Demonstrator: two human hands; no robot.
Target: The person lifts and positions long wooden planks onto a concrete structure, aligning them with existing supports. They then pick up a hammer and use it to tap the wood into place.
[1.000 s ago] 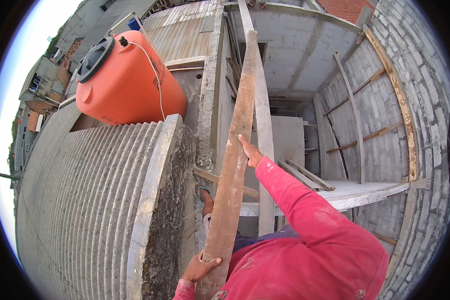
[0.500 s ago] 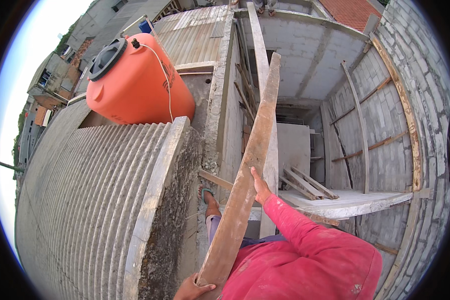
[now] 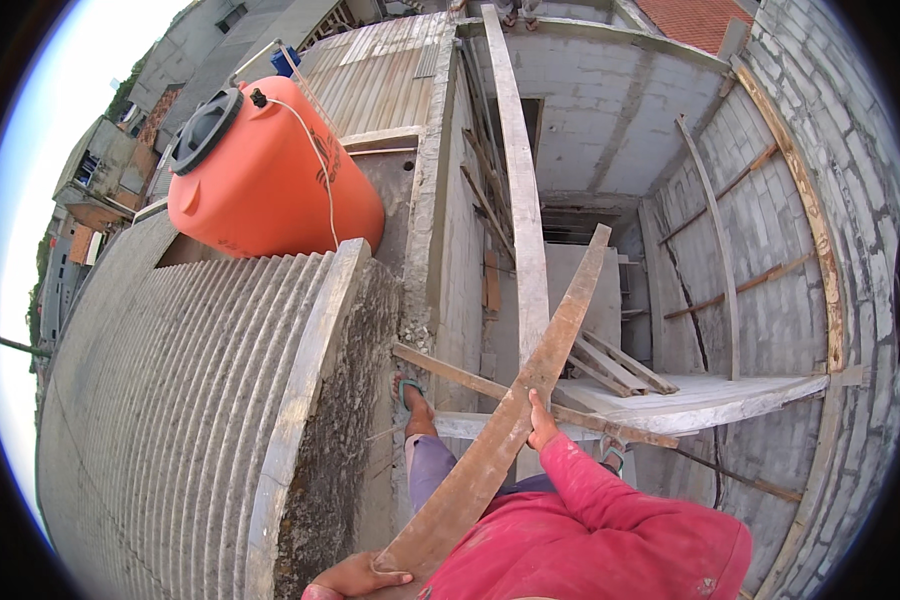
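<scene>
We see a big orange tank [image 3: 290,190] with a black lid [image 3: 208,130], and we tell every place from it. The brown board [image 3: 470,470] is to the right of the tank and nearer to us. It slants, and its far end points away from us, farther to the tank's right. Our left grip [image 3: 358,574] is closed on the near end of the board, with the thumb on top. Our right grip [image 3: 542,422] is closed on the board around its middle, and that thumb lies on the wood too. We cannot see all the fingers under the board.

A thin wooden strip [image 3: 450,372] passes under the brown board, right of the tank; we cannot tell if they touch. A long pale board [image 3: 515,160] runs away from us, also right of the tank. A wavy gray roof [image 3: 190,370] is just on our side of the tank. Far to the tank's right, short boards [image 3: 620,365] lie on a white ledge [image 3: 740,398], and past them stands a gray block wall [image 3: 860,180].
</scene>
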